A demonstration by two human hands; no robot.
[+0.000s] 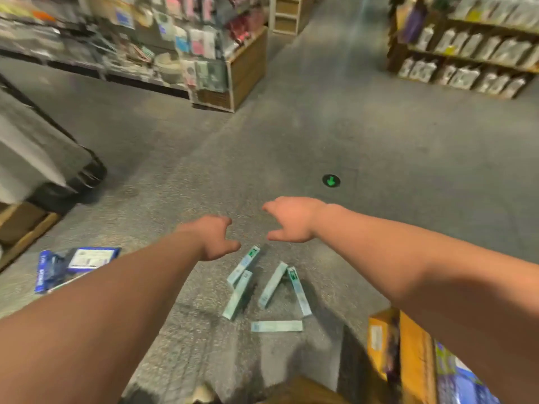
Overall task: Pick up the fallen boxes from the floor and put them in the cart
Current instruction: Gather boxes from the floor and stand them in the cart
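Observation:
Several long, thin pale-green boxes (269, 287) lie scattered on the grey shop floor, just below my hands in the picture. One of them (276, 326) lies flat and crosswise nearest to me. My left hand (211, 236) and my right hand (291, 220) reach forward above the boxes, both empty, with fingers loosely curled and thumbs pointing inward. Neither hand touches a box. Blue and white packets (74, 265) lie on the floor to the left. A grey cart with a black frame (43, 153) stands at the left edge, blurred.
Stocked shelves (186, 51) stand at the back left and more shelves (466, 53) at the back right, with an aisle between. Yellow and purple cartons (408, 354) sit at the lower right. A green arrow marker (331, 180) is set in the floor. A wooden pallet (23, 228) lies left.

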